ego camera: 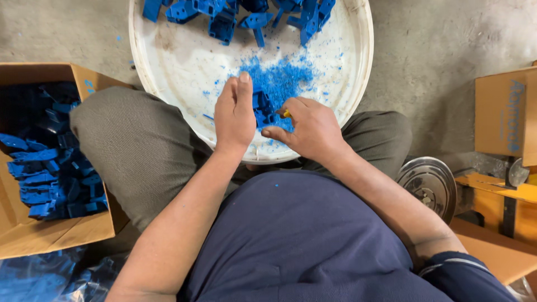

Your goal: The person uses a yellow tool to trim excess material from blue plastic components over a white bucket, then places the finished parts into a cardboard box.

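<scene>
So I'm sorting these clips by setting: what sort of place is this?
Probably a small workshop finishing moulded plastic parts by hand. A white tub holds blue parts and shavings, a cardboard box holds more parts, and the floor is bare concrete.

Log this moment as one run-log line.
left hand: holds blue plastic part | right hand: grips small yellow tool at part | white tub: blue shavings

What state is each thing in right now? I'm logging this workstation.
Left hand: closed on the blue plastic part.
Right hand: gripping a small yellow tool against the part.
White tub: upright, open, littered with blue shavings.
Blue pieces: heaped at the tub's far side.
Cardboard box: open, part-filled with blue parts.
</scene>
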